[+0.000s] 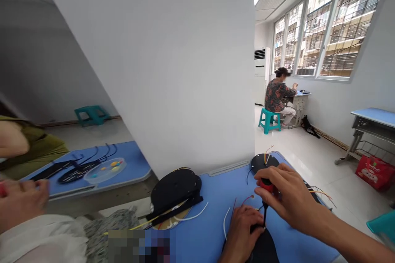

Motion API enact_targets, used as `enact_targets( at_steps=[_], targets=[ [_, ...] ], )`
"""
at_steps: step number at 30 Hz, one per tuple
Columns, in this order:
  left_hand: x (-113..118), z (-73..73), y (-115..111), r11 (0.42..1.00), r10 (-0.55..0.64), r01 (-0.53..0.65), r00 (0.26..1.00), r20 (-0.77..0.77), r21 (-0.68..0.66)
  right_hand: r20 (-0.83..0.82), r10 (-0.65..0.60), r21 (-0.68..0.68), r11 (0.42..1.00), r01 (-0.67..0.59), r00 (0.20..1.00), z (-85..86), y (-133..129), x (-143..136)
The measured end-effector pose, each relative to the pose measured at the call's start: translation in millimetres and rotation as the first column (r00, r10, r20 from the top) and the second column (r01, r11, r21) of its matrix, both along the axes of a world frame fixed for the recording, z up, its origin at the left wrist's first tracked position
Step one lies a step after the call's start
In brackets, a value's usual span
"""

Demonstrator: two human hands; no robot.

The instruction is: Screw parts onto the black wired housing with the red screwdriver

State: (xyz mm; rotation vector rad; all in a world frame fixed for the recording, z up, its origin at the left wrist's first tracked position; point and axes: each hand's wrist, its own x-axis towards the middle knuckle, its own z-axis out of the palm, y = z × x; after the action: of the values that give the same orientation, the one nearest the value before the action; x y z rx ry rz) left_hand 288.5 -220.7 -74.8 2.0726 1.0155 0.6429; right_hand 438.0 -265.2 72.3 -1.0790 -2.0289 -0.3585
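Observation:
My right hand (285,199) grips a screwdriver (266,185) by its red and black handle. Its dark shaft points straight down, and the tip meets a black flat part (266,250) with a rounded edge. On that part rests my left hand (243,230), fingers curled over it and holding it close to the tip. My fingers hide much of the part. A white wire (226,222) and thin red wires stick out beside my left hand. Beyond my right hand lies a black round piece (256,163) with red, yellow and white wires.
Black round parts (175,189) with loose wires are stacked at the left of the blue desk (210,197). A co-worker's hand (23,201) is at far left, near a clear tray (92,176) of coloured bits. Another person (277,92) sits by the windows.

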Motion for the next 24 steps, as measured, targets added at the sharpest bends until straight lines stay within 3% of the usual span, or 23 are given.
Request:
enact_targets(
  at_steps=[7,9,14,16,20,24],
  targets=[
    [3.2,-14.8,-0.8,0.999,0.046,-0.046,0.999,0.007,0.009,0.156,0.113,-0.188,0.979,-0.083,0.981,1.4,-7.1,15.5],
    [3.9,-18.7,-0.6,0.999,0.035,-0.035,0.999,0.01,0.016,0.183,0.107,-0.17,0.983,-0.075,0.977,0.8,-6.6,18.7],
    [4.5,-23.5,-2.8,0.999,0.007,-0.008,1.0,0.008,0.042,0.145,0.063,0.021,0.998,-0.067,0.987,-3.6,0.5,18.2],
    [4.2,-24.6,-3.2,0.999,-0.002,0.001,1.0,0.007,0.047,0.135,0.078,0.002,0.997,-0.079,0.988,-6.6,1.8,19.8],
    [4.1,-27.2,-2.1,0.999,-0.005,0.006,1.0,-0.008,0.049,0.046,0.151,-0.202,0.969,-0.139,0.987,-18.5,5.1,25.6],
    [5.5,-28.6,-0.9,0.999,-0.007,0.009,1.0,-0.03,0.054,-0.059,0.219,-0.064,0.973,-0.222,0.974,-30.6,10.4,23.9]
  ],
)
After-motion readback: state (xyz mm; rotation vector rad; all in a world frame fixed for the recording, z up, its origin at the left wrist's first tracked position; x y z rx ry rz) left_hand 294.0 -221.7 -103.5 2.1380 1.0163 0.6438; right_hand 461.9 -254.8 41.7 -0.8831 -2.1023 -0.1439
